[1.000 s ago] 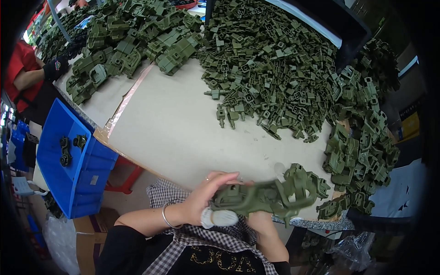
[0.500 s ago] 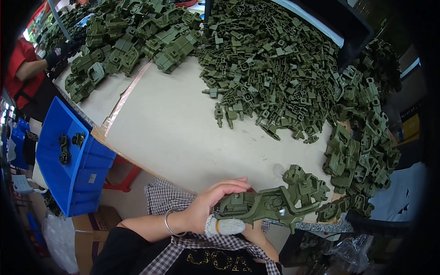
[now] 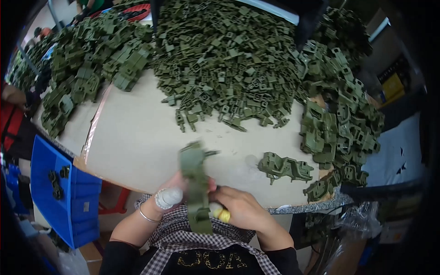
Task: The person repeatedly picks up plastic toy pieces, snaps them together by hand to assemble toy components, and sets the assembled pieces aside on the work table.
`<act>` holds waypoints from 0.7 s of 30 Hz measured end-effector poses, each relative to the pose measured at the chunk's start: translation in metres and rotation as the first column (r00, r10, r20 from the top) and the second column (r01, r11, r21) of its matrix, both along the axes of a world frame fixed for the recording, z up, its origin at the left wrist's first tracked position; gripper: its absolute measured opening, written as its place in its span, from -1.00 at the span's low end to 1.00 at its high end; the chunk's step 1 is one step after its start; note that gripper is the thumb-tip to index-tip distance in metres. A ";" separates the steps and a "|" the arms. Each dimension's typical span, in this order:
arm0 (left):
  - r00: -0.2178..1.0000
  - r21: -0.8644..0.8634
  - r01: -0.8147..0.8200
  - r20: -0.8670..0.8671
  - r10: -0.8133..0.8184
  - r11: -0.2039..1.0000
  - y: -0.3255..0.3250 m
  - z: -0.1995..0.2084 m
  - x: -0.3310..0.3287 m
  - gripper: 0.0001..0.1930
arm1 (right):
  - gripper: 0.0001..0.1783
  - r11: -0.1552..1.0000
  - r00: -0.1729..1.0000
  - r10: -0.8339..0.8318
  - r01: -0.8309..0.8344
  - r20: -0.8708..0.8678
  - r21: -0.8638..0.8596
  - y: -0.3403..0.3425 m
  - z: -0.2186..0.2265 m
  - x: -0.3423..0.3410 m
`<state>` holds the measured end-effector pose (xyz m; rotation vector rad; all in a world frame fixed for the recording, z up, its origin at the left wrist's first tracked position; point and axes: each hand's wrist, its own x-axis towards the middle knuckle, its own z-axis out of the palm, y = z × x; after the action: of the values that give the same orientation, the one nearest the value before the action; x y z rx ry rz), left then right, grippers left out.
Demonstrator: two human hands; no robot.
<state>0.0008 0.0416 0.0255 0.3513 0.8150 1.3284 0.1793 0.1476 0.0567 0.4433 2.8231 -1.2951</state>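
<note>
Shell (image 3: 196, 181), at 7 o'clock in view, gripped by your left hand (image 3: 170, 195); hold of your right hand (image 3: 242, 207) unclear. Probably light, stiff: take its broad sides, sparing the prong (image 3: 212, 152).

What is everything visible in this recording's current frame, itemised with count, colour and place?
Long moulded part: one, olive green, at the hands, motion-blurred
Chunky moulded part: one, olive green, tabletop, right of the hands
Heap of small blocky parts: one, olive green, far middle
Heaps of larger moulded parts: two, olive green, left and right
Flat tabletop: one, pale, centre
Rectangular plastic bin: one, blue, lower left
Small parts: at least two, dark, inside bin
Crinkled plastic: uncountable, clear, lower right
Co-worker: at least one, red clothing, left edge
Left hand, right hand: two, wrapped digits white and yellow, lower centre
</note>
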 end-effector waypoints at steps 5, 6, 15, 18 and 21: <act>0.994 0.328 -0.071 0.107 0.037 0.942 -0.011 -0.009 0.008 -0.22 | -0.43 0.913 0.919 -0.279 0.343 -0.277 0.220 0.047 0.018 0.071; 0.981 0.380 -0.147 0.174 0.086 0.913 -0.010 -0.011 0.009 -0.23 | -0.37 0.771 0.843 -0.500 0.538 -0.200 0.340 0.056 0.022 0.090; 0.904 0.030 -0.389 0.203 0.376 0.921 0.006 -0.011 0.002 -0.22 | -0.36 0.732 0.861 -0.492 0.489 -0.129 0.475 0.027 -0.005 0.071; 0.882 0.097 -0.463 0.147 0.447 0.881 0.005 -0.009 0.004 -0.25 | -0.37 0.787 0.828 -0.489 0.554 -0.274 0.271 0.021 -0.024 0.056; 0.878 0.129 -0.479 0.070 0.474 0.868 -0.002 -0.012 0.005 -0.26 | -0.36 0.815 0.719 -0.541 0.575 -0.436 -0.062 -0.001 -0.016 0.043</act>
<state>0.0061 0.0399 0.0139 0.2425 0.8063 1.8600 0.2223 0.1468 0.0403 1.2510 3.2575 -1.5308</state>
